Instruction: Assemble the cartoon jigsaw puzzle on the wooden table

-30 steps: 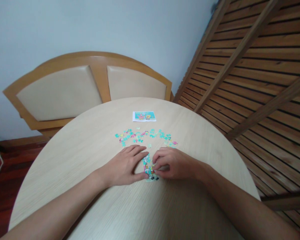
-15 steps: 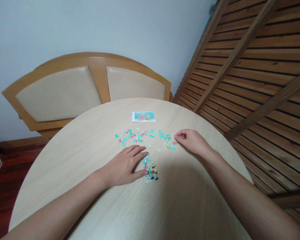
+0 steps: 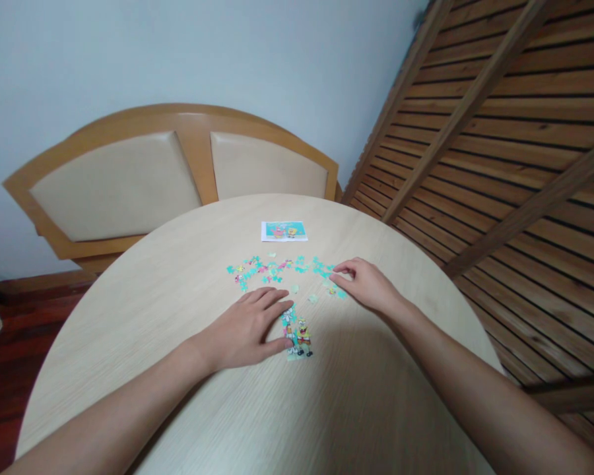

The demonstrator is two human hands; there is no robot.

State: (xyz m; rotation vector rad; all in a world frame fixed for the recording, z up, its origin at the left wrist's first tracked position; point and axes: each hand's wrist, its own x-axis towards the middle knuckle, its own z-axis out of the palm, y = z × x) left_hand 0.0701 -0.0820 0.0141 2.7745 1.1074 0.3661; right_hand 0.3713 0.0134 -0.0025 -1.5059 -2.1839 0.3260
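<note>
My left hand [image 3: 247,326] lies flat with its fingers spread. Its thumb and index fingertip touch the left edge of a partly joined jigsaw puzzle [image 3: 304,340] with cartoon figures on it. Over the right end of the loose puzzle pieces [image 3: 272,269], my right hand [image 3: 366,282] hovers or rests low, thumb and index finger slightly apart. No piece shows between those two fingertips. Some pieces beneath the right hand are hidden. A few pale green pieces [image 3: 313,299] lie between the joined part and the scattered ones.
A picture card [image 3: 284,231] with the cartoon figures lies behind the pieces on the round wooden table [image 3: 178,251]. Beyond the table's far edge stands a padded chair back or bench [image 3: 123,185]. On the right leans a slatted wooden panel [image 3: 499,132].
My right hand has moved left, over the right end of the loose pieces, and its thumb and index finger have parted. My left hand and the joined puzzle stay in place.
</note>
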